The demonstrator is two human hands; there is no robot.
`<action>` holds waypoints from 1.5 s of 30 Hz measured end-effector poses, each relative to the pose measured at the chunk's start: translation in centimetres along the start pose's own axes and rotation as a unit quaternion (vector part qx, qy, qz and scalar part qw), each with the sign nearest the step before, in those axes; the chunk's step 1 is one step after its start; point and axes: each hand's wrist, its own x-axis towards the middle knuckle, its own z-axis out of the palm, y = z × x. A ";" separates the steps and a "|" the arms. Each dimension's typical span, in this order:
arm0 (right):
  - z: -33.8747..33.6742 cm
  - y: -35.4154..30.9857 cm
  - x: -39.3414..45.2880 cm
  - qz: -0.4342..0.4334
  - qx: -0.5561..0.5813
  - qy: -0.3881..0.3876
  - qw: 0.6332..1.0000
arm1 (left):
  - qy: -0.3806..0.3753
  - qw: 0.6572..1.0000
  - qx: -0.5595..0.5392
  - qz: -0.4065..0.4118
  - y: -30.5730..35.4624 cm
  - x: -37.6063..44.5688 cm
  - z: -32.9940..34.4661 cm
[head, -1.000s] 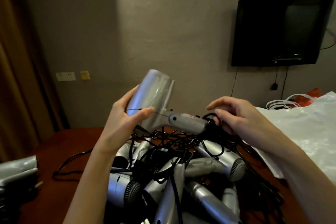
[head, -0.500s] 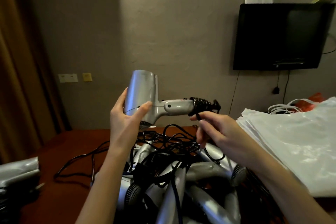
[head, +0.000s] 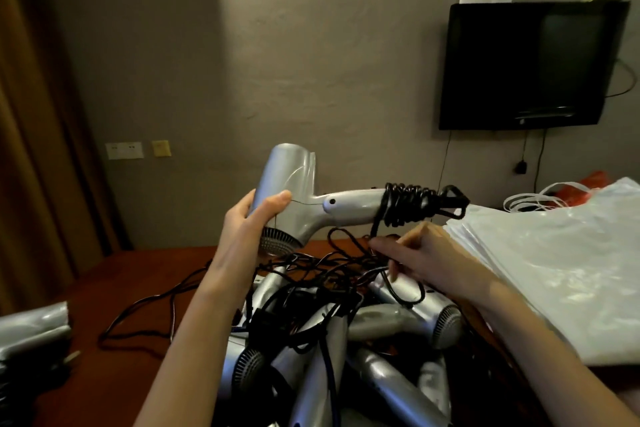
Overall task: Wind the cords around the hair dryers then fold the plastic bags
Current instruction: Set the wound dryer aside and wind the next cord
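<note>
1. Silver hair dryer (head: 294, 198) is held up above the pile, its barrel gripped by the left hand (head: 249, 229), thumb across the front, handle pointing toward the right hand.
2. The black cord (head: 405, 206) is coiled in several turns round the handle's end; its loose run drops to the right hand (head: 419, 253), which pinches it just below the coil.
3. The dryer looks like light, rigid, smooth plastic, likely slippery, so the barrel is the sound place to hold.
4. The cord seems thin, limp and prone to snag on the tangled pile of hair dryers (head: 346, 340) under both hands.
5. Plastic bags (head: 554, 270) lie stacked beside the right forearm, unfolded.
</note>
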 end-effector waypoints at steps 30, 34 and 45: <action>1.0 -4.2 -1.1 -0.108 -0.059 0.097 0.988 | 0.140 0.967 0.145 0.154 -0.4 0.2 -1.1; 3.4 -3.5 -0.8 -0.126 -0.092 0.137 0.978 | 0.159 0.971 0.121 0.131 -0.5 0.2 -1.1; 1.7 -2.3 -0.6 -0.056 0.175 -0.053 0.982 | 0.041 0.999 -0.005 0.023 0.4 0.0 -1.1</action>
